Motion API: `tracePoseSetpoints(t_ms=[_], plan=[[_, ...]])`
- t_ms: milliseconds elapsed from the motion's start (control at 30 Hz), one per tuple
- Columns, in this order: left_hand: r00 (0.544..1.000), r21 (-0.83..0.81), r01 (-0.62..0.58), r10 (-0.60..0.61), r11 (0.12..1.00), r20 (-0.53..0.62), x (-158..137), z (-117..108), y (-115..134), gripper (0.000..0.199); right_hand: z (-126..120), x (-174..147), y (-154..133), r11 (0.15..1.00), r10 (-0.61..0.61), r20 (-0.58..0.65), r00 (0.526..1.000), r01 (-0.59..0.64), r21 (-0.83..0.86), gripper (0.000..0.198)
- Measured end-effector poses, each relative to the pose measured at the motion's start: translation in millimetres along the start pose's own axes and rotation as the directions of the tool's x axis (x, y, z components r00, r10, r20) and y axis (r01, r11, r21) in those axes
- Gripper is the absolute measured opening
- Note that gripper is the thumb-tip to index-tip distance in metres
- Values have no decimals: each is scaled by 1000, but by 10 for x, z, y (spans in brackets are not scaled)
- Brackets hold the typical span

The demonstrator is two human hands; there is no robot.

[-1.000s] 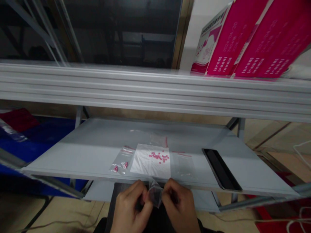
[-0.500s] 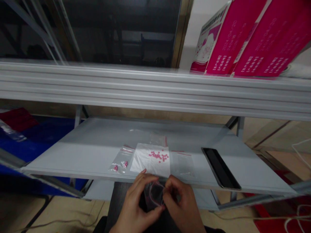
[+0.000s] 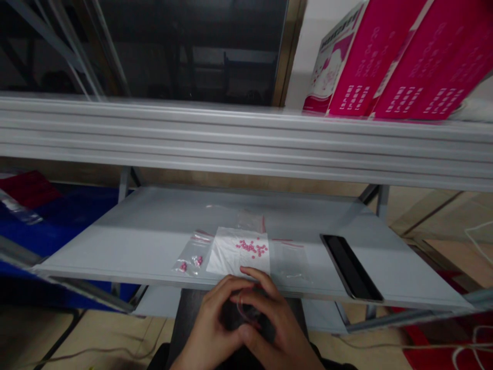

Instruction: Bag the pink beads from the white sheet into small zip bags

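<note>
Below the front edge of the table, a small clear zip-lock bag (image 3: 250, 311) with a red rim is held between my hands, its mouth spread in a rounded shape. My left hand (image 3: 217, 321) grips it from the left, fingers and thumb curled round. From the right, my right hand (image 3: 271, 318) holds the bag too, index finger and thumb at its rim and partly covering it. Just beyond my hands a white paper sheet (image 3: 231, 254) carries a scatter of small pink tablets (image 3: 252, 247). Left of it lies a zip-lock bag with pink tablets in two clumps (image 3: 199, 260).
Flat clear zip-lock bags lie behind the paper (image 3: 250, 222) and right of it (image 3: 290, 259). Farther right rests a dark, flat, phone-like device (image 3: 350, 267). Above the grey table (image 3: 127, 231) runs a metal shelf edge (image 3: 215, 136) with pink boxes (image 3: 370, 67) standing on it.
My right hand has turned and spread its fingers over the bag's mouth, moving left towards my left hand. The tablets, paper and other bags lie where they were.
</note>
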State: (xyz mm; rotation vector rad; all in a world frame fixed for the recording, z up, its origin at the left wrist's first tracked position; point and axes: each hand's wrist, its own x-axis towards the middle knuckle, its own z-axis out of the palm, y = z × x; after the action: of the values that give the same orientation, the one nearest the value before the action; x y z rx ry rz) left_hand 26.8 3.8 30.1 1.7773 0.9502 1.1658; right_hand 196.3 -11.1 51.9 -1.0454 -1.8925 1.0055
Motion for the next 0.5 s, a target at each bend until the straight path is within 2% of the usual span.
tracePoseSetpoints(t_ms=[133, 200, 267, 367, 433, 500], plan=[[986, -267, 158, -135, 951, 100, -43, -64, -118, 45, -155, -14, 5, 999, -35, 59, 998, 35, 3, 18], [968, -423, 233, -167, 876, 188, -48, -62, -192, 47, -194, -4, 2, 999, -35, 107, 994, 36, -14, 13], [951, -559, 296, -183, 774, 251, -47, -25, -244, 49, -193, 14, -2, 999, -44, 126, 991, 47, -18, 17], [939, -663, 341, -201, 666, 280, -44, 40, -262, 50, -147, 28, -9, 998, -55, 97, 994, 55, -7, 21], [941, -667, 338, -215, 665, 262, -34, 40, -244, 49, -118, 20, 0, 999, -49, 74, 996, 49, 7, 20], [946, -609, 323, -227, 724, 232, -2, -14, -211, 47, -99, 6, 41, 999, -43, 24, 999, 42, 22, 18]])
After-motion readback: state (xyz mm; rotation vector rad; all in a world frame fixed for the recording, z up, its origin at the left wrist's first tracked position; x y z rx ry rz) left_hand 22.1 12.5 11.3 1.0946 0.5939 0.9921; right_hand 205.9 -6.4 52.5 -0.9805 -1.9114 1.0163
